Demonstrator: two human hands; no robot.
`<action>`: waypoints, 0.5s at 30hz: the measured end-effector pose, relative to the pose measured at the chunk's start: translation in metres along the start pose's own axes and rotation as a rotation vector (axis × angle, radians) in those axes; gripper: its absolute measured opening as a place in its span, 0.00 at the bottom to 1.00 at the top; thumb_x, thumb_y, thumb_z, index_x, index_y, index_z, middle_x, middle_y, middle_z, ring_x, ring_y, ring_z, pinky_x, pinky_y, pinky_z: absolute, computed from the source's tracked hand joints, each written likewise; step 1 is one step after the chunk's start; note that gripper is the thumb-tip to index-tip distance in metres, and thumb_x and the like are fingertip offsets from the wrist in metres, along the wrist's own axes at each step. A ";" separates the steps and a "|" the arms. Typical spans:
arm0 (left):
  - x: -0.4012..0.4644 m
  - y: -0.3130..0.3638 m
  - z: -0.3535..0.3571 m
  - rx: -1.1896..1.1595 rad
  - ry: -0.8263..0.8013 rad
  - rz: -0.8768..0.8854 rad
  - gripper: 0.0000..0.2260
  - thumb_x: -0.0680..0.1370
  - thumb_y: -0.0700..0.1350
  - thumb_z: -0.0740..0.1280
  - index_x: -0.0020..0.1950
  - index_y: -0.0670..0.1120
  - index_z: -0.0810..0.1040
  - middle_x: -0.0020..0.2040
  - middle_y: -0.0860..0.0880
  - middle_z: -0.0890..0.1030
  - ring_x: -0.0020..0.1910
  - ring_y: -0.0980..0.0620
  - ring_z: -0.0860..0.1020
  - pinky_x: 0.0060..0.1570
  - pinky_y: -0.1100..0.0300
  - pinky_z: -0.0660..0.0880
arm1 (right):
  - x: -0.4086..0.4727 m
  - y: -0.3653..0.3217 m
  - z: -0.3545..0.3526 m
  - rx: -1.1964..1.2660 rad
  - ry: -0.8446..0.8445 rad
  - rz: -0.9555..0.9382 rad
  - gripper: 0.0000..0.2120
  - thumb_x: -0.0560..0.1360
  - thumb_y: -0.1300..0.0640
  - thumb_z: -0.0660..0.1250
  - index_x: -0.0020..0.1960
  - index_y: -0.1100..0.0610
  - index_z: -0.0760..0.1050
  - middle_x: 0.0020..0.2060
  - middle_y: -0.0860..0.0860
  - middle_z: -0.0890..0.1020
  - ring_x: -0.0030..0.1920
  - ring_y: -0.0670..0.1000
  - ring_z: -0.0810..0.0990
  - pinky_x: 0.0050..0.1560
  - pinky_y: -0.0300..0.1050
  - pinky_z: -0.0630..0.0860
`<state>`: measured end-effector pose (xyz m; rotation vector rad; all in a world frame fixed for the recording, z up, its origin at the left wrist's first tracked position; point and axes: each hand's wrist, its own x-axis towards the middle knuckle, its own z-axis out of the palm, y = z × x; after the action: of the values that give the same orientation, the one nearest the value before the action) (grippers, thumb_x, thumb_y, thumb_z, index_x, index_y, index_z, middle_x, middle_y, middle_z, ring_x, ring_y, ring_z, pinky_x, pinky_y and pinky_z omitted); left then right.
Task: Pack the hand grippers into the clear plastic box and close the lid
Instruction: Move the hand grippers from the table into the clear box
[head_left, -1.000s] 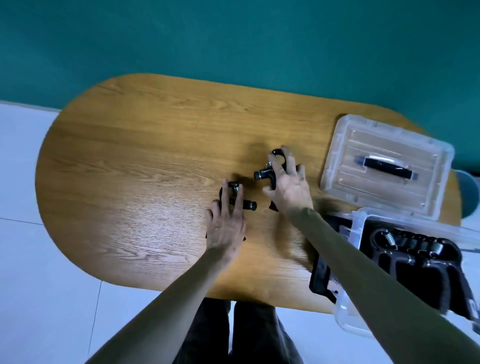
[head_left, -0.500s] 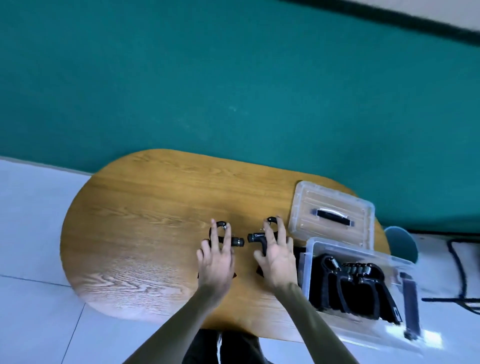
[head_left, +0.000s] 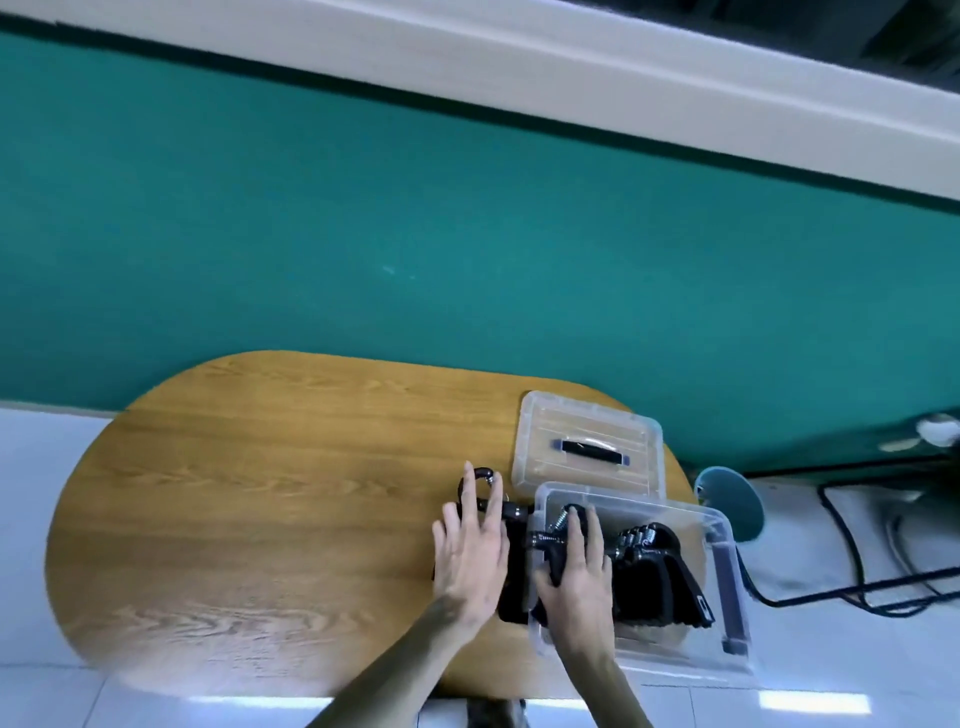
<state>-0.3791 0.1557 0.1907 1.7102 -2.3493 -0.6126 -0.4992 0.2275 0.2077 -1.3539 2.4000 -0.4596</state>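
Left hand: my fingers lie spread and nearly straight over a black gripper on the table, just left of the box.
Right hand: I hold a second gripper over the box's left wall, fingers curled on it.
Box: more grippers inside.
Lid: off, lying behind the box.
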 end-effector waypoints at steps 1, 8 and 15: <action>0.000 0.010 0.005 -0.003 0.002 0.024 0.30 0.83 0.48 0.61 0.83 0.51 0.52 0.83 0.39 0.48 0.50 0.46 0.70 0.51 0.49 0.73 | -0.001 0.011 0.000 0.010 0.003 0.018 0.36 0.73 0.58 0.72 0.77 0.61 0.62 0.79 0.56 0.59 0.67 0.64 0.72 0.65 0.59 0.72; -0.007 0.084 0.046 0.037 -0.080 0.079 0.32 0.77 0.47 0.71 0.80 0.48 0.64 0.80 0.37 0.60 0.46 0.44 0.72 0.43 0.48 0.75 | 0.007 0.097 -0.030 0.074 0.017 0.090 0.39 0.68 0.64 0.74 0.76 0.61 0.63 0.78 0.60 0.61 0.67 0.67 0.72 0.62 0.61 0.74; -0.007 0.142 0.081 0.114 -0.105 0.029 0.30 0.82 0.48 0.64 0.82 0.49 0.57 0.82 0.38 0.52 0.52 0.44 0.73 0.50 0.49 0.74 | 0.038 0.168 -0.068 0.051 -0.011 0.085 0.36 0.70 0.62 0.72 0.76 0.57 0.65 0.78 0.57 0.62 0.66 0.67 0.72 0.57 0.61 0.77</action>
<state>-0.5305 0.2171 0.1784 1.7265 -2.5223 -0.5883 -0.6743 0.2852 0.1885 -1.2247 2.4089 -0.4855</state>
